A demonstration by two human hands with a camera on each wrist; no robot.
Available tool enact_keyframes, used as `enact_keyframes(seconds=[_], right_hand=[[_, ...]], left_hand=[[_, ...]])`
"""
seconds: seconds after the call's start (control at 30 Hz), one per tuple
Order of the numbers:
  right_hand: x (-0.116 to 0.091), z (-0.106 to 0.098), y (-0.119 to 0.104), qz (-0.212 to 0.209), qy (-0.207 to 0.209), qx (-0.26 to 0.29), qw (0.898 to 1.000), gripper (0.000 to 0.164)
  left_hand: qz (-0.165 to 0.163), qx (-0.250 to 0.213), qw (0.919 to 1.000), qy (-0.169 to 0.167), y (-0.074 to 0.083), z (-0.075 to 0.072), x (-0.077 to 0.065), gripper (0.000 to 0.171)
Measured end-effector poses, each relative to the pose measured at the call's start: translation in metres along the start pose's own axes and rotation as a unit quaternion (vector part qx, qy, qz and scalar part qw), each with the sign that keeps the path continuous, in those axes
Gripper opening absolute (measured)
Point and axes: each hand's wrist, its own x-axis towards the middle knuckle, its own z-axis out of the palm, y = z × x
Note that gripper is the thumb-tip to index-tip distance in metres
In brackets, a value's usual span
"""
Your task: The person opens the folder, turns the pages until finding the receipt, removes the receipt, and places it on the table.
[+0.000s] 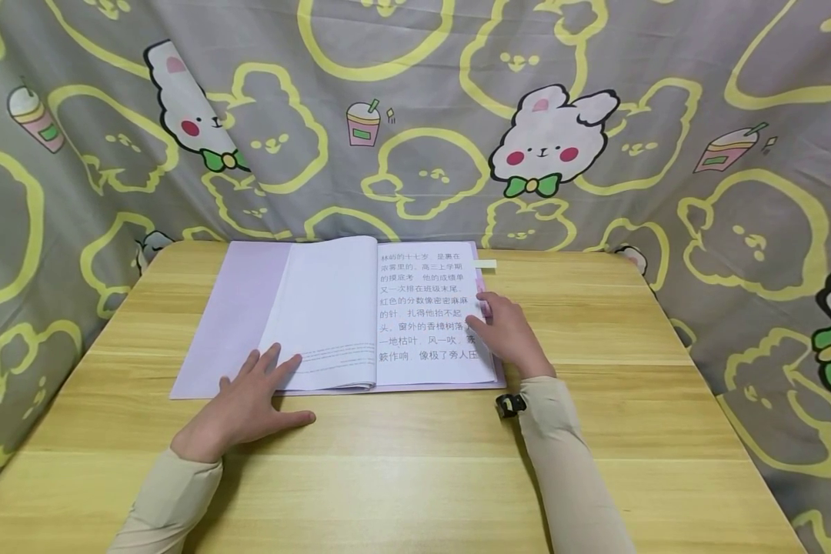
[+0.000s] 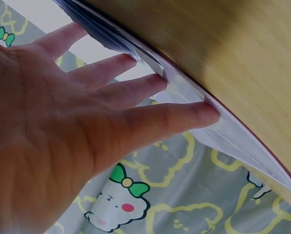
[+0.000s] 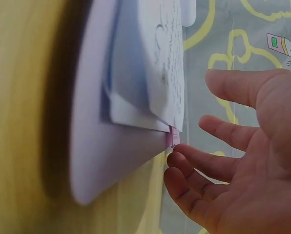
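A booklet with a lilac cover (image 1: 215, 323) lies open on the table. Its left page (image 1: 325, 300) is mostly white with faint small lines near the bottom, and the right page (image 1: 422, 308) carries large printed Chinese characters. My left hand (image 1: 245, 404) is spread at the left page's lower corner; in the left wrist view its straight fingers (image 2: 194, 114) reach the booklet's edge. My right hand (image 1: 512, 332) is by the right page's outer edge, its fingers loosely bent. In the right wrist view, these fingertips (image 3: 180, 151) are close to a small pink tab (image 3: 174, 136); contact is unclear.
A pale tab (image 1: 485, 265) sticks out from the booklet's upper right edge. The booklet lies toward the back of the wooden table (image 1: 402, 469). Behind and beside the table hangs a grey curtain (image 1: 429, 100) with cartoon prints. A black band (image 1: 509, 405) is at the right wrist.
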Motion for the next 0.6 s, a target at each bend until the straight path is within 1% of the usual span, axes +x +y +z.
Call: enact_keyframes(seconds=[0.2, 0.47, 0.6], right_hand=[[0.0004, 0.0018, 0.0025, 0.021, -0.007, 0.013, 1.0, 0.06], [0.0006, 0.0025, 0.0043, 0.025, -0.013, 0.011, 1.0, 0.064], [0.0006, 0.0024, 0.0042, 0.017, -0.009, 0.011, 1.0, 0.066]], left_hand=[[-0.002, 0.0, 1.0, 0.0, -0.0005, 0.0008, 0.0015, 0.106], [-0.001, -0.001, 1.0, -0.001, 0.0009, -0.0003, 0.0001, 0.107], [0.001, 0.001, 1.0, 0.0, 0.002, -0.0011, -0.0011, 0.108]])
